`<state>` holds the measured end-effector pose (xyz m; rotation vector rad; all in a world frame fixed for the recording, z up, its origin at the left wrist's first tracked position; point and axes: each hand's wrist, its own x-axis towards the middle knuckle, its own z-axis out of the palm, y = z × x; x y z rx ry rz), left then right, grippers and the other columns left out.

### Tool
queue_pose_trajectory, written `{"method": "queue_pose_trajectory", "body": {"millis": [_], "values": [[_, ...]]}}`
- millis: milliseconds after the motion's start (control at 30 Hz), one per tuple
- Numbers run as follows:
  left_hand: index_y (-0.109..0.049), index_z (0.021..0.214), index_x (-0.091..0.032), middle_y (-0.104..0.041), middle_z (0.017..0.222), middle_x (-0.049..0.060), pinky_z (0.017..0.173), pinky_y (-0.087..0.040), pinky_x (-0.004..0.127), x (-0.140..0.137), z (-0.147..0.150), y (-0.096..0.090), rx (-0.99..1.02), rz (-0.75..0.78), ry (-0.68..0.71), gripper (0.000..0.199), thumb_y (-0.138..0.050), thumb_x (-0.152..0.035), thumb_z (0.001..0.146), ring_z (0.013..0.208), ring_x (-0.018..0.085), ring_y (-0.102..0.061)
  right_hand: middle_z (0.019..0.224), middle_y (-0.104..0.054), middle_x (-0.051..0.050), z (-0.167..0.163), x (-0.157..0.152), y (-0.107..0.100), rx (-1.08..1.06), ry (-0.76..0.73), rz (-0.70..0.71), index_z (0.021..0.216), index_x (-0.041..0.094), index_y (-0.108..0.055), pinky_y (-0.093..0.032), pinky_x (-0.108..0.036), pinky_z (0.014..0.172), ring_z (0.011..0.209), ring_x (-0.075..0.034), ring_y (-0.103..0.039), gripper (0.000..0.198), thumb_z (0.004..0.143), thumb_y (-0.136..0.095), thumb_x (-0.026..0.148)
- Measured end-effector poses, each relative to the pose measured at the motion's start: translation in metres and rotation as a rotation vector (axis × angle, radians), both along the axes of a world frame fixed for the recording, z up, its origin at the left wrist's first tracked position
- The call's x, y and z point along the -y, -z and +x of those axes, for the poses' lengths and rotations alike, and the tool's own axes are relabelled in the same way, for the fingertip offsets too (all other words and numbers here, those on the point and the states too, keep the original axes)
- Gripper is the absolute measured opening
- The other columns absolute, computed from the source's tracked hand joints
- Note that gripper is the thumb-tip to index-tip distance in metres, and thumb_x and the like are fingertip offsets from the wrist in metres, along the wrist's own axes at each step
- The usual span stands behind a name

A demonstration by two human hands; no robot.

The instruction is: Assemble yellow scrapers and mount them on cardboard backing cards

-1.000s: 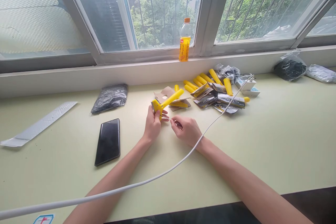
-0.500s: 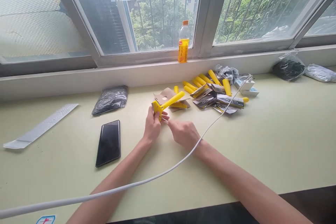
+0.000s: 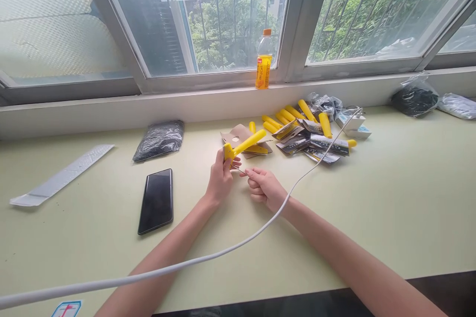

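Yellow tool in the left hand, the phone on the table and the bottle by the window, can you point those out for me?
Yellow tool (image 3: pixel 247 144): head view, on its handle.
Phone (image 3: pixel 156 201): head view, on its dark screen.
Bottle (image 3: pixel 264 65): head view, on its label.

The left hand (image 3: pixel 219 179) holds a yellow tool (image 3: pixel 250 141); the right hand (image 3: pixel 269 189) pinches a thin rod (image 3: pixel 239 170).

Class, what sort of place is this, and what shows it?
Likely an indoor work area: a yellow tool is in the left hand, similar yellow handles are piled on the pale tabletop, and a window stands just behind.
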<state>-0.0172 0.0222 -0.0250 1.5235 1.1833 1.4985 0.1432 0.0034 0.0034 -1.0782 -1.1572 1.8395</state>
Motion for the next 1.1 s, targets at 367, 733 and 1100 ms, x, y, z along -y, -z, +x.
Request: {"method": "queue_pose_trajectory", "body": {"millis": [367, 733, 1100], "values": [[-0.049, 0.109, -0.023, -0.071, 0.104, 0.007, 0.080, -0.061, 0.039, 0.002, 0.002, -0.004, 0.101, -0.055, -0.073, 0.017, -0.047, -0.040, 0.104, 0.085, 0.019, -0.073, 0.069, -0.054, -0.004, -0.004, -0.010, 0.025, 1.048, 0.021, 1.307, 0.083, 0.017, -0.048, -0.017, -0.030, 0.055, 0.055, -0.014, -0.035, 0.020, 0.091, -0.038, 0.003], [-0.049, 0.108, -0.024, -0.071, 0.105, 0.006, 0.076, -0.059, 0.035, 0.002, 0.001, -0.001, -0.014, -0.017, -0.084, 0.013, -0.043, -0.035, 0.105, 0.081, 0.017, -0.071, 0.056, -0.037, 0.005, -0.009, 0.001, 0.011, 0.357, 0.103, 0.596, 0.082, 0.021, -0.044, -0.023, -0.023, 0.045, 0.048, -0.010, -0.030, 0.026, 0.100, -0.051, 0.039], [-0.052, 0.112, -0.024, -0.072, 0.107, 0.007, 0.081, -0.059, 0.038, 0.003, 0.003, -0.004, 0.028, 0.004, -0.044, 0.020, -0.050, -0.042, 0.103, 0.086, 0.020, -0.073, 0.058, -0.020, 0.011, 0.004, -0.009, -0.006, -0.076, -0.054, -0.119, 0.094, 0.019, -0.049, -0.008, -0.019, 0.039, 0.049, -0.007, -0.008, 0.026, 0.094, -0.063, 0.041]]}}
